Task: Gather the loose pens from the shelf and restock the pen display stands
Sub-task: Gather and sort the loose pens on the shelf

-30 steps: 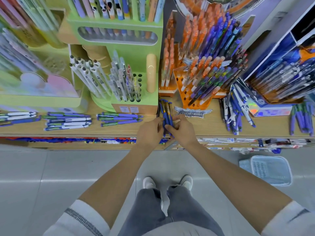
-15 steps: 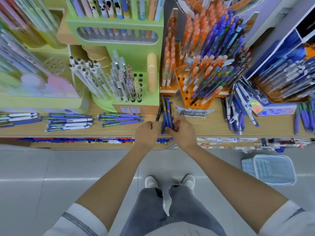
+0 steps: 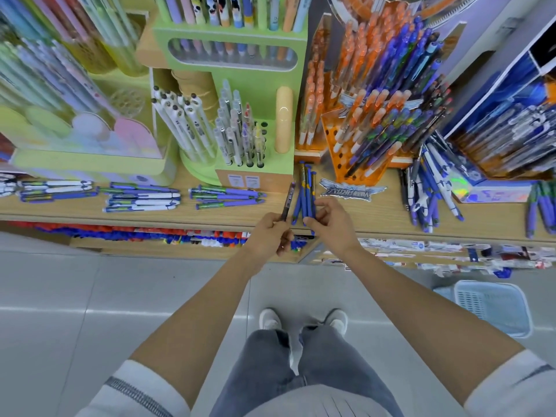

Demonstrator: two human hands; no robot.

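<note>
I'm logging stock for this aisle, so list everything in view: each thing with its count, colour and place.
dark pen: one, dark purple, above the shelf edge
blue pens: small bundle, blue, mid shelf
loose pen groups: at least three, purple and white, in rows on the shelf's left
pen pile: one, blue and white, on the shelf's right
green stand: one, green, behind the loose rows
orange stand: one, orange, right of the green stand
shelf: one, wood, across the view
basket: one, light blue, on the floor at right
left hand: pinches the dark pen
right hand: grips the blue pens
</note>
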